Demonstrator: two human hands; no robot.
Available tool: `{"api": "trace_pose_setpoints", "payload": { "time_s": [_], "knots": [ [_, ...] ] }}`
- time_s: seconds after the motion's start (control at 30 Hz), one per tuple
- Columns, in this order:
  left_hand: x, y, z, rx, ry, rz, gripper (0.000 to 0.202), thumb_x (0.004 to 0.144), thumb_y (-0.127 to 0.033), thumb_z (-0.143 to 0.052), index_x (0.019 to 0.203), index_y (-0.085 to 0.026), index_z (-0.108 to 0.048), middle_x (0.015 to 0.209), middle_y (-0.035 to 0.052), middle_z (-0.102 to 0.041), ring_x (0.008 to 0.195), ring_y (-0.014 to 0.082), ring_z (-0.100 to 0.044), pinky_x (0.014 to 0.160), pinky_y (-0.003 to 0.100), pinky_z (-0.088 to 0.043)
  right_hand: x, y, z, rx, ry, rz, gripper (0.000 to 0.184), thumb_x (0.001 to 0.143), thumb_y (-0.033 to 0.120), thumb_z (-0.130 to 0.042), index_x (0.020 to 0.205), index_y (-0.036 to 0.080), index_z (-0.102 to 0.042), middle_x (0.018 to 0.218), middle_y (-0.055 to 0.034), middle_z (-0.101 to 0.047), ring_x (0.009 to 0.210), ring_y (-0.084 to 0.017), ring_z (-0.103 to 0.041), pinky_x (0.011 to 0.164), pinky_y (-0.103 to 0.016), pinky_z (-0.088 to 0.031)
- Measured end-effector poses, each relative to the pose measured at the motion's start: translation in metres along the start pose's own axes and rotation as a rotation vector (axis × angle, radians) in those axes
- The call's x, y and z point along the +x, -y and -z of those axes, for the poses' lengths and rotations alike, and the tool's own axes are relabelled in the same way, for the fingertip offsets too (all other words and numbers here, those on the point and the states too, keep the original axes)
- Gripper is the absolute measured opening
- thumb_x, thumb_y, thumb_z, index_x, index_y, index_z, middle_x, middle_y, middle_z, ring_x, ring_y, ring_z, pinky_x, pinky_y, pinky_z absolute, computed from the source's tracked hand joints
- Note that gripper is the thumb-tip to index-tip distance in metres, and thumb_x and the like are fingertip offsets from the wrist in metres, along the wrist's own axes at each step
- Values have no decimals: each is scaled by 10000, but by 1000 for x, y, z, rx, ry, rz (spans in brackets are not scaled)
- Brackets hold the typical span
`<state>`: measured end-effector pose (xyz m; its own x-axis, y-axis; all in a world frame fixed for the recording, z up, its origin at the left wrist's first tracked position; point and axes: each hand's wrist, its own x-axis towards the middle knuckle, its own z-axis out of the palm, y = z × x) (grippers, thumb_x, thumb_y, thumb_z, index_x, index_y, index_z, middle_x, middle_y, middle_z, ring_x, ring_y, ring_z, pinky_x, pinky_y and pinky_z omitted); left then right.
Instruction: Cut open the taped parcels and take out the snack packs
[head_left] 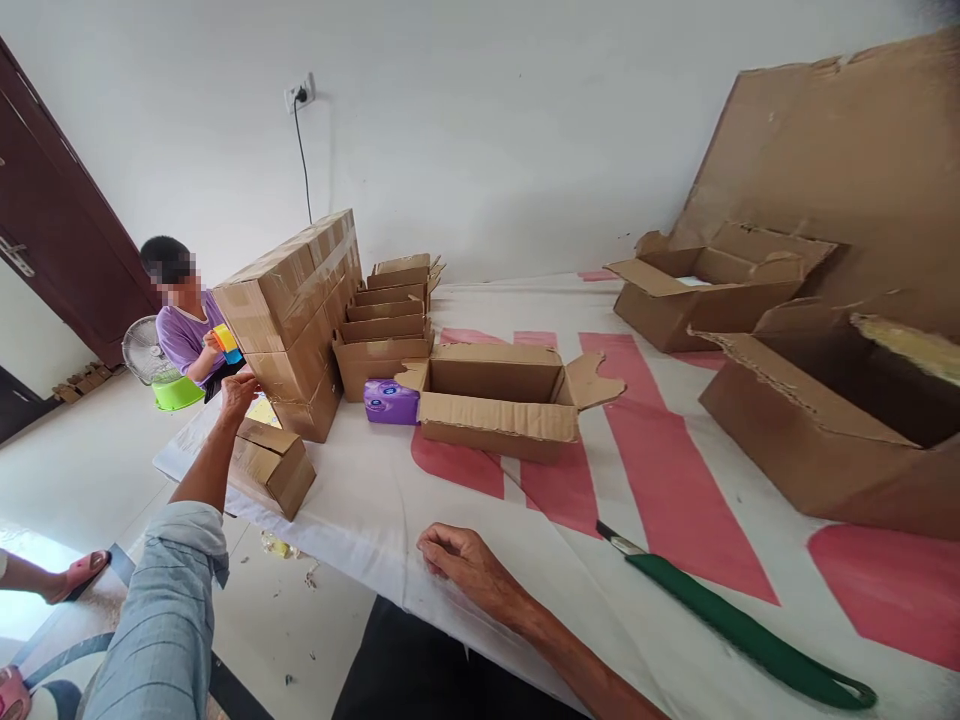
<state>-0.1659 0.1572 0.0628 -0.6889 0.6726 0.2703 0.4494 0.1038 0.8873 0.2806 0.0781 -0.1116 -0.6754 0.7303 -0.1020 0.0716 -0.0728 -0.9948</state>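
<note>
My left hand (240,392) reaches out to the table's left edge, beside the stack of taped cardboard boxes (289,300). Its fingers are drawn together; whatever they may hold is hidden. Just below it lies a small closed cardboard box (276,465). My right hand (469,565) rests on the white-and-red cloth near the front edge, fingers curled in with nothing visible in them. Beyond it stands an open, empty-looking cardboard box (499,420), with a purple tissue pack (391,401) against its left end. A tool with a long dark-green handle (742,620) lies to the right.
Several open cardboard boxes (386,335) stand in a row behind the tissue pack. Two larger open cartons (720,310) are at right, before a big cardboard sheet (840,170). Past the stack, a person in purple (181,335) holds an orange-and-blue item, near a fan (144,350).
</note>
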Motion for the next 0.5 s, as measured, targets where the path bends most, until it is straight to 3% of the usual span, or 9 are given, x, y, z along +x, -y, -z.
{"api": "trace_pose_setpoints", "payload": {
  "time_s": [0.2,0.5],
  "knots": [
    [-7,-3,10,-28,55,-6,326,602,-339,-798,840,-117,-808,769,106,-798,740,231,-767,629,278,-556,2,0,0,30,-7,19,304,832,497,-635,703,230,-569,646,25,-543,637,-155,-468,663,-330,-393],
    [-9,-11,15,-24,95,14,353,573,-374,-839,825,-128,-811,742,104,-791,759,264,-780,600,283,-553,7,-6,-1,26,-34,24,291,809,498,-621,708,227,-584,618,27,-559,610,-153,-482,642,-326,-399]
  ]
}}
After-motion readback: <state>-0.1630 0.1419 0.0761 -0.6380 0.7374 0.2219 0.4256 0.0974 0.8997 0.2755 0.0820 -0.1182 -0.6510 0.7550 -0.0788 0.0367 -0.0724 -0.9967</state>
